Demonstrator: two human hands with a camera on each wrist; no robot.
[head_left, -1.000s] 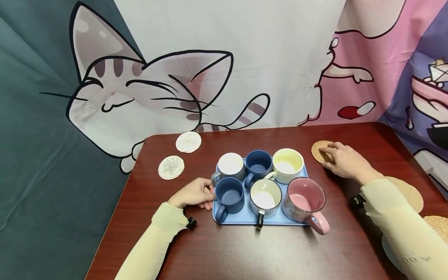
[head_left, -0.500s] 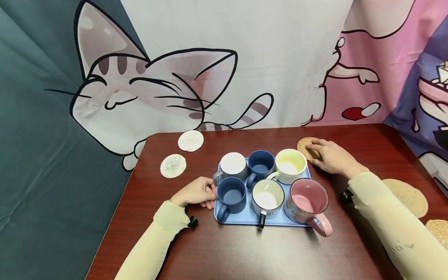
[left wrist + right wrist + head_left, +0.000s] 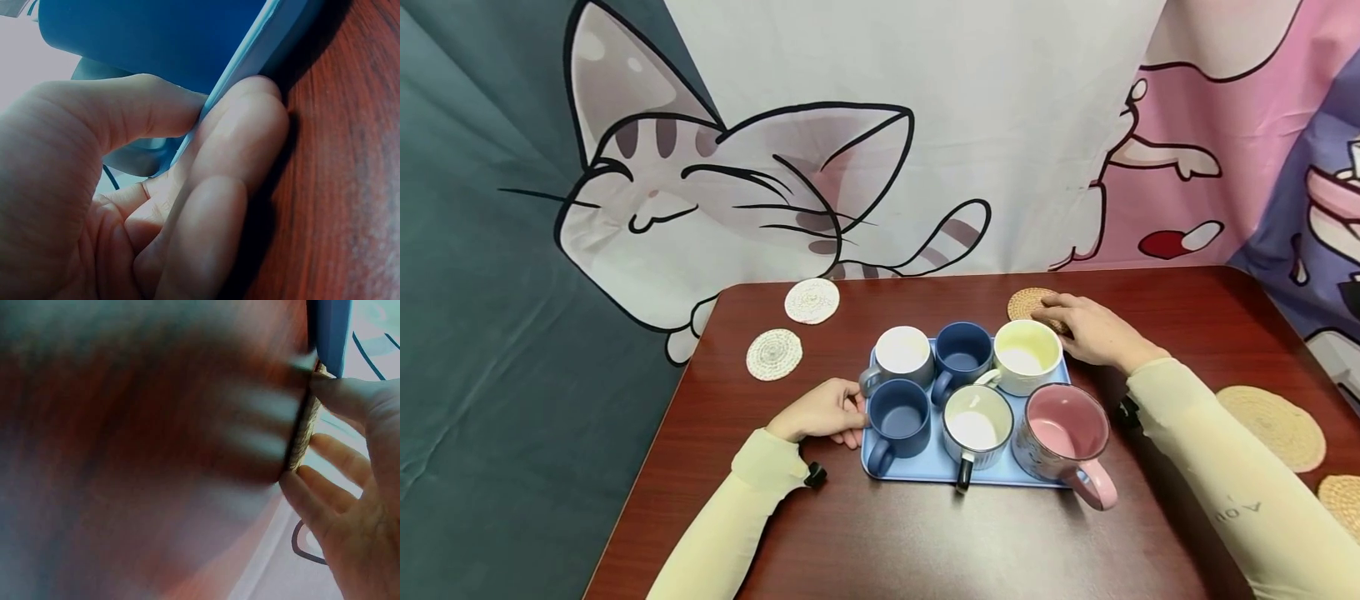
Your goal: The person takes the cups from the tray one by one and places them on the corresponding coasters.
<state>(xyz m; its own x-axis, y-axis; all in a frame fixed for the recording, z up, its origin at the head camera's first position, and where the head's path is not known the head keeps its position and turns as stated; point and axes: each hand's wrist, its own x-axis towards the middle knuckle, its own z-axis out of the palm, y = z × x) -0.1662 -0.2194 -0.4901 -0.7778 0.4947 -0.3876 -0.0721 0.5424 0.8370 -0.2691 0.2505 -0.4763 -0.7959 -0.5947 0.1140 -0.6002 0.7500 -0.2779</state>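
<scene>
My left hand (image 3: 823, 412) pinches the left rim of a light-blue tray (image 3: 928, 464). In the left wrist view its thumb lies inside the rim and its fingers outside. Two rows of mugs stand on the tray: a grey one (image 3: 880, 382) white inside, two blue mugs (image 3: 962, 348), a yellow-lined mug (image 3: 1028, 348), a white mug (image 3: 977, 421) with a black handle, and a big pink mug (image 3: 1066, 422). Behind the tray's far right corner, my right hand (image 3: 1093, 329) rests its fairly straight fingertips on a round woven coaster (image 3: 1026, 302), partly covering it.
Two white crocheted coasters (image 3: 774, 354) lie at the far left. Right of my right forearm are a larger tan mat (image 3: 1273, 425) and another woven mat (image 3: 1341, 500) cut by the frame. A printed cloth (image 3: 1015, 133) hangs behind the table's back edge.
The right hand has slid the woven coaster leftward across the table, from right of the tray to behind its far right corner. My left hand keeps its hold on the tray.
</scene>
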